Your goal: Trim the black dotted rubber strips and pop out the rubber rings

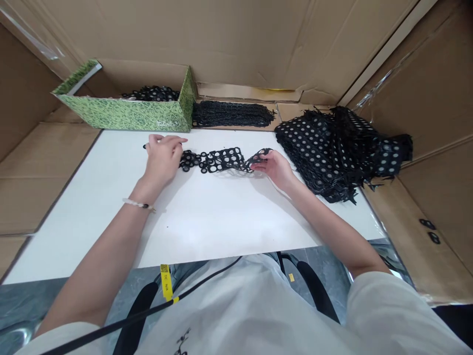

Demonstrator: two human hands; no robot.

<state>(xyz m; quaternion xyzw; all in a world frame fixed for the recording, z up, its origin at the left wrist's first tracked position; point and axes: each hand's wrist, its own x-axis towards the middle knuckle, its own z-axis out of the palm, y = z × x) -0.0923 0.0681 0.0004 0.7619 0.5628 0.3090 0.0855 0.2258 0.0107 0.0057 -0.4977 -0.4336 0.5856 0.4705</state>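
A black strip full of round holes point(221, 159) lies across the far middle of the white table point(207, 217). My left hand point(162, 157) rests flat on the strip's left end, fingers stretched out to the right. My right hand point(275, 166) pinches the strip's right end, which is lifted and twisted a little off the table.
A large pile of black perforated sheets point(332, 148) sits at the right. A green patterned box point(129, 101) at the back left holds more black pieces. A flat stack of black strips point(232, 114) lies behind the table. Cardboard walls surround the workspace.
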